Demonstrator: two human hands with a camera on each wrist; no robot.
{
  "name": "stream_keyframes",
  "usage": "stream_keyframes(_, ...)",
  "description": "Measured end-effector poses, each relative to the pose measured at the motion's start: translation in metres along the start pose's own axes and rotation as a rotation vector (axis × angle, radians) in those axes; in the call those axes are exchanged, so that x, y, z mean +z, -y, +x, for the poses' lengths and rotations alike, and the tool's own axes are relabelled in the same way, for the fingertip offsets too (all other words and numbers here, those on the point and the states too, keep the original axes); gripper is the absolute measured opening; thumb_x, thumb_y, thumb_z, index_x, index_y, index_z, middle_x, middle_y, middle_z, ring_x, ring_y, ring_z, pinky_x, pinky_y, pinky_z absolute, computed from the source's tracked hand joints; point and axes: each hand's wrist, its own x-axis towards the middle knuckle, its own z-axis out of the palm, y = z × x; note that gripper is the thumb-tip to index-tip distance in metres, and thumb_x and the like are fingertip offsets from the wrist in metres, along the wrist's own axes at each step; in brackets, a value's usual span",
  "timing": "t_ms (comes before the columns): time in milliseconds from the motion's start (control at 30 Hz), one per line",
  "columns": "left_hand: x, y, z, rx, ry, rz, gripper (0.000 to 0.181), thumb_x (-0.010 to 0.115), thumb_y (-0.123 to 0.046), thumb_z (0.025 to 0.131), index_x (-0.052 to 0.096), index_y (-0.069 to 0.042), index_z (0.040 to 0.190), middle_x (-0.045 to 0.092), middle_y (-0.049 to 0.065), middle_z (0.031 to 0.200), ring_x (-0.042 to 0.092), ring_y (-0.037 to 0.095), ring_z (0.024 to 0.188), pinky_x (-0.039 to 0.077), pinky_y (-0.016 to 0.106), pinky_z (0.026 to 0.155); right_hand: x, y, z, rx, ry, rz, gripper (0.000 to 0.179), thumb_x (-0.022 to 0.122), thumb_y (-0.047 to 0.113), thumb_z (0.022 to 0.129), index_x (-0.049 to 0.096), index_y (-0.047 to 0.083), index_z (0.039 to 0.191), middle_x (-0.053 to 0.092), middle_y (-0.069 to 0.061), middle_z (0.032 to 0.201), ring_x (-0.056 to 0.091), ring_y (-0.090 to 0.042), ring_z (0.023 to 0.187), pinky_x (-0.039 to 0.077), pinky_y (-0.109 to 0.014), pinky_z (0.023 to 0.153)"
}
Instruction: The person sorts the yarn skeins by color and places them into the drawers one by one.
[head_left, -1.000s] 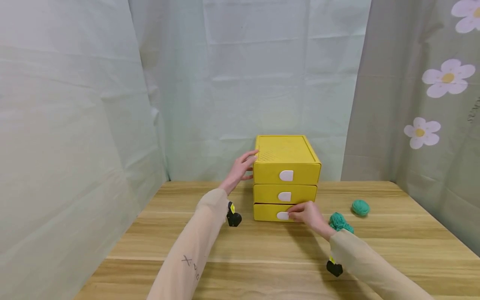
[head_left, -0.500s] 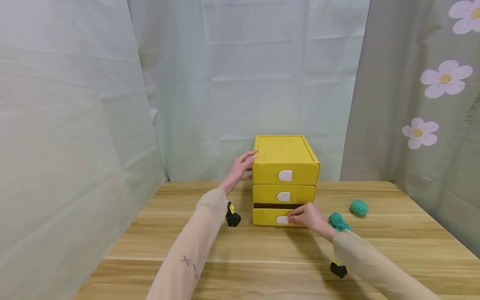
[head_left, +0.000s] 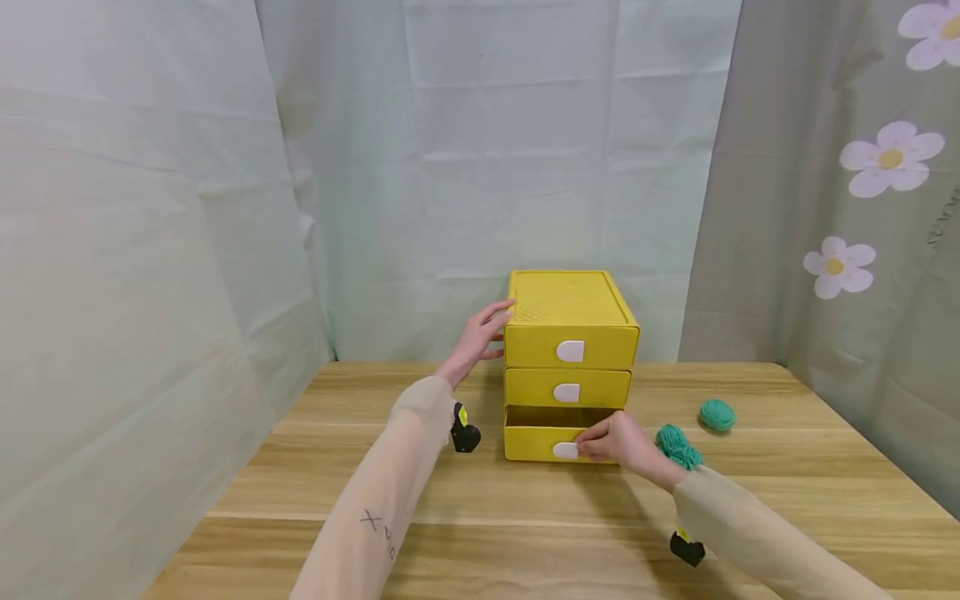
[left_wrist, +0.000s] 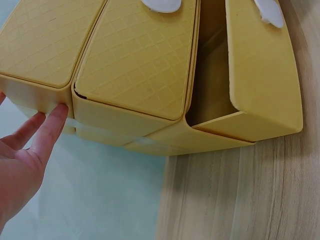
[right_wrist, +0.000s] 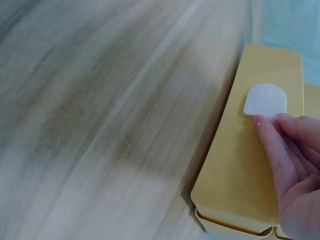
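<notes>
A yellow cabinet of three stacked drawers (head_left: 570, 300) stands toward the back of the table. Its bottom drawer (head_left: 528, 443) is pulled partway out, and the part of its inside that shows holds nothing I can see. My right hand (head_left: 626, 442) pinches the white handle (right_wrist: 267, 100) of that drawer between thumb and fingers. My left hand (head_left: 478, 337) rests against the cabinet's upper left side, fingers extended; in the left wrist view its fingertips (left_wrist: 59, 112) touch the side wall. The upper two drawers are closed.
Two teal yarn balls lie right of the cabinet: a round one (head_left: 717, 415) and a looser one (head_left: 678, 447) close behind my right wrist. The wooden table (head_left: 525, 542) meets pale curtains (head_left: 480, 167) at the back and sides.
The bottom drawer has slid out toward me, from nearly closed to partly open, with my right hand moving along on its handle. My left hand has stayed at the cabinet's side.
</notes>
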Motion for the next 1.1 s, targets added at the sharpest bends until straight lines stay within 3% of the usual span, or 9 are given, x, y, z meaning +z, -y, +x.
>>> stream_keyframes(300,0.000,0.001,0.000,0.000,-0.005,-0.004,0.041,0.051,-0.035,0.093,0.049,-0.023,0.132,0.042,0.005,0.130,0.051,0.031,0.098,0.047,0.042,0.075,0.001,0.003,-0.006,0.024,0.013,0.008,0.012,0.068,-0.003,0.077,0.069,-0.010,0.086,0.065,-0.015,0.079,0.064,-0.024,0.072,0.051,-0.035,0.063)
stream_keyframes(1100,0.000,0.002,0.001,0.002,-0.003,0.000,0.042,0.051,-0.035,0.092,0.049,-0.024,0.132,0.042,0.005,0.131,0.050,0.031,0.099,0.047,0.041,0.075,0.001,0.004,-0.018,-0.019,0.063,0.005,0.012,0.068,-0.001,0.078,0.069,-0.010,0.087,0.066,-0.014,0.079,0.064,-0.026,0.072,0.051,-0.034,0.061)
